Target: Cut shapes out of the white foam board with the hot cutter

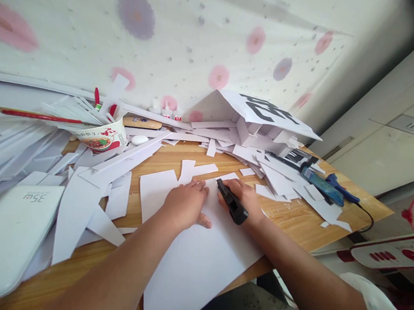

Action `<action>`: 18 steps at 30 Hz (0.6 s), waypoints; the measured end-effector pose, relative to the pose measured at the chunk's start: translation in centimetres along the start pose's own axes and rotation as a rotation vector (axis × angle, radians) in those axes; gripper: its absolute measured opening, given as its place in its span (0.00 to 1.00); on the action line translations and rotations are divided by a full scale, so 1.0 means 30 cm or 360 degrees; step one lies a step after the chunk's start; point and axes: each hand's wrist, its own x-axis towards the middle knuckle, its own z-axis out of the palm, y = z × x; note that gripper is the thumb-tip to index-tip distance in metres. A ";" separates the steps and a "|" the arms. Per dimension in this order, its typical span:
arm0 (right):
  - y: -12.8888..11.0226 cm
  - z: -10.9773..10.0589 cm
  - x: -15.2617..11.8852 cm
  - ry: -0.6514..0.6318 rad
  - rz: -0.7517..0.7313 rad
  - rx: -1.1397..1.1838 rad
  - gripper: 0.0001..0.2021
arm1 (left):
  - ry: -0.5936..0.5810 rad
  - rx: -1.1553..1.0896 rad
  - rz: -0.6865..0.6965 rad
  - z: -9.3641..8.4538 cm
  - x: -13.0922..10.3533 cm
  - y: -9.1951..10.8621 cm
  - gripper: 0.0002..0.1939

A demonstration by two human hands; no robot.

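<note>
A large white board (199, 271) lies on the wooden table in front of me and reaches past its front edge. My left hand (187, 202) rests flat on the board with its fingers stretched out, pressing near the upper edge. Just to its right, my right hand (244, 197) is wrapped round a black utility knife (232, 203). The knife's front end points away from me, close to the board's far edge; its blade cannot be made out. Beyond the hands lies a small cut white strip (202, 169).
White offcuts (78, 212) pile up on the left, beside a white panel lamp (23, 229). A paper tub (104, 138) holds strips and a red brush. At the back right stands a white model (257, 120). A blue-handled tool (342, 188) with a cable lies near the right edge.
</note>
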 end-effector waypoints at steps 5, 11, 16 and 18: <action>-0.015 -0.007 -0.013 -0.0039 0.0012 0.0011 0.09 | 0.0020 0.0005 0.0020 0.005 0.002 -0.005 0.47; -0.041 -0.022 -0.026 -0.0115 0.0028 -0.0030 0.06 | 0.0037 0.0031 0.0073 0.012 0.000 -0.012 0.49; -0.057 -0.038 -0.041 -0.0162 0.0007 -0.0054 0.05 | 0.0038 0.0012 0.0098 0.023 0.003 -0.015 0.54; -0.063 -0.042 -0.049 -0.0162 0.0008 -0.0052 0.05 | 0.0025 0.0003 0.0089 0.023 0.006 -0.013 0.54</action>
